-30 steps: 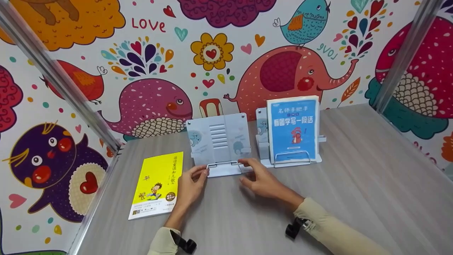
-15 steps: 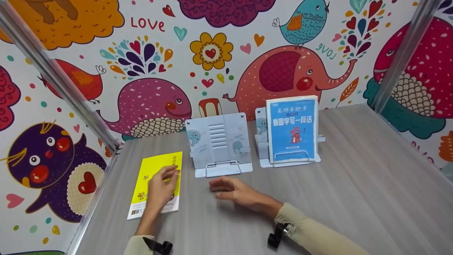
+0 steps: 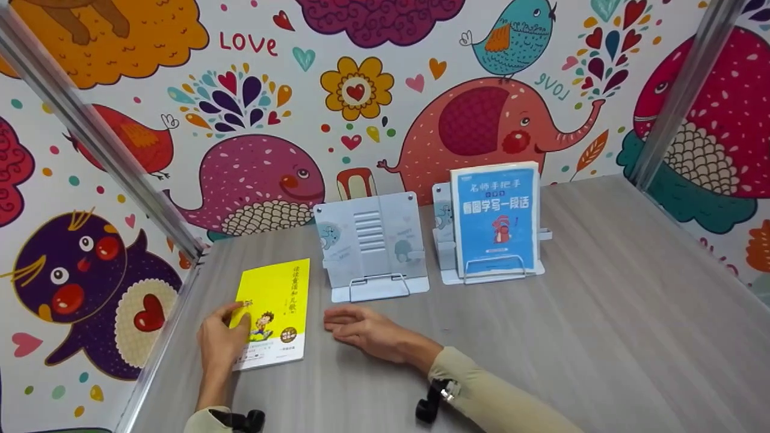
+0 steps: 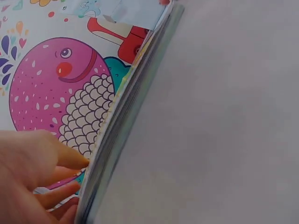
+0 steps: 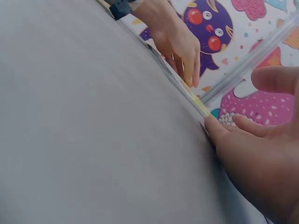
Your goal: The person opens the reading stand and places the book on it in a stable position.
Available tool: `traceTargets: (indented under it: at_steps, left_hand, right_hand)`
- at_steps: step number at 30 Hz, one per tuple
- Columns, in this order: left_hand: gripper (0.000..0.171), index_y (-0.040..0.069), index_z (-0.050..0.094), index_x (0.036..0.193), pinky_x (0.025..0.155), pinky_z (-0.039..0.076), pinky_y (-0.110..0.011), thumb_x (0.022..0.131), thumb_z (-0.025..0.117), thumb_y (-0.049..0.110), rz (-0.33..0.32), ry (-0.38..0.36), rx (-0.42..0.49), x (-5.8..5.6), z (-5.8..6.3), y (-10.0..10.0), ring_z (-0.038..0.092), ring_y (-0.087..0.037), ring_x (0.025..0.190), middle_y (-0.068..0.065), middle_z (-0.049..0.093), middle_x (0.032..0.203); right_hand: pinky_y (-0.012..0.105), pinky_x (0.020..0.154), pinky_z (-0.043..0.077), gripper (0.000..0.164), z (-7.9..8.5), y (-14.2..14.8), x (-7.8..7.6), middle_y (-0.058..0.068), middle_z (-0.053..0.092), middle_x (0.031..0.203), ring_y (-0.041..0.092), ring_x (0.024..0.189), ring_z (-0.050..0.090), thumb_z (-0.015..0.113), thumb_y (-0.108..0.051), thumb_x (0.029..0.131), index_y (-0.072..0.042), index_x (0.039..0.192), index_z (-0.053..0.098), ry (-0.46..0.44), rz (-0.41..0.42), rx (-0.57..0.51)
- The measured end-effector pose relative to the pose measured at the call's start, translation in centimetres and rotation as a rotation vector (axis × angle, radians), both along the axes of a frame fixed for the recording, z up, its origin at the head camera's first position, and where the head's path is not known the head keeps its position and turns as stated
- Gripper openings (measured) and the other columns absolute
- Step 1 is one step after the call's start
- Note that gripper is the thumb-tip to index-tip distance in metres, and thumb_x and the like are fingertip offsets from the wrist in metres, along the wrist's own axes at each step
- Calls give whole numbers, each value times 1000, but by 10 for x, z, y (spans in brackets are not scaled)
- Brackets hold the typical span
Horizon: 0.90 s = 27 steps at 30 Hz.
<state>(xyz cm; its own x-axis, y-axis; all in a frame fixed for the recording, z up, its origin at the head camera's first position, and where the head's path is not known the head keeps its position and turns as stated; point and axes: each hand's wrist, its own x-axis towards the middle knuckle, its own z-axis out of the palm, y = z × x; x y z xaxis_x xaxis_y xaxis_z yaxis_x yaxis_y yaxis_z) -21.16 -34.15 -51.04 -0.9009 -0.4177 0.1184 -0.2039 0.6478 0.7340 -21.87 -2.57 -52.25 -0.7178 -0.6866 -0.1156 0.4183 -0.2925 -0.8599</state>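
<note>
A yellow book (image 3: 274, 300) lies flat on the table, with a drawing of a child and white along its lower part. At its left edge, my left hand (image 3: 221, 343) has the thumb over the cover and the fingers at the side. In the left wrist view, the left hand (image 4: 32, 182) is by the book's edge (image 4: 126, 107), which shows its pages. Just right of the book, my right hand (image 3: 376, 337) holds nothing and has its fingers extended, slightly apart from the edge. The right wrist view shows both hands beside the book.
Behind the hands stands a bare white book stand (image 3: 376, 240) with a wire holder. To its right, a second stand (image 3: 444, 240) bears a blue book (image 3: 498, 222). A patterned wall (image 3: 373, 36) closes off the back of the table (image 3: 601, 313).
Both hands have left the bare stand's wire holder and moved left and nearer. The left hand passed over the yellow book to its left edge; the right hand came to its right side.
</note>
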Motion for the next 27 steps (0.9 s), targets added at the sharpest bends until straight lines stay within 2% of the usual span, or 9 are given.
traceTargets:
  at_steps: [3,6,14,21,24,27]
  left_hand:
    - [49,-10,61,144,125,32,-66,101,67,13,10,-13,-38,-1,-2,3,45,-56,144,-37,52,153]
    - [58,-14,53,149,123,28,-70,101,67,17,21,-54,-79,-1,-2,7,39,-58,143,-39,45,154]
    - [73,-15,43,155,114,33,-69,101,69,25,51,-153,-161,1,4,21,45,-56,128,-42,53,142]
    - [76,-16,38,156,111,32,-71,103,64,33,62,-207,-135,0,5,26,41,-59,126,-45,47,139]
    - [76,-17,39,154,111,30,-72,106,60,37,69,-181,-101,0,3,24,40,-59,127,-43,49,134]
    - [75,-17,44,149,102,36,-65,109,54,46,117,-127,-36,1,1,23,49,-54,119,-38,56,122]
  right_hand:
    - [47,133,33,66,0,-12,-1,27,41,170,38,161,38,62,-4,100,9,160,40,25,-20,16]
    - [48,134,30,69,-1,-21,-2,27,36,172,39,163,34,62,-4,99,9,162,36,31,-28,6]
    - [48,133,29,72,0,-27,-2,30,29,174,41,165,28,57,2,99,11,164,28,11,21,-41]
    - [45,134,29,72,0,-28,-3,28,29,175,38,166,27,56,1,99,11,165,28,8,42,-32]
    - [45,134,29,72,-1,-28,-4,28,28,175,38,166,27,56,1,99,11,165,28,8,44,-28]
    - [45,134,29,72,-1,-29,-4,28,29,175,38,166,27,57,0,100,11,165,28,8,48,-29]
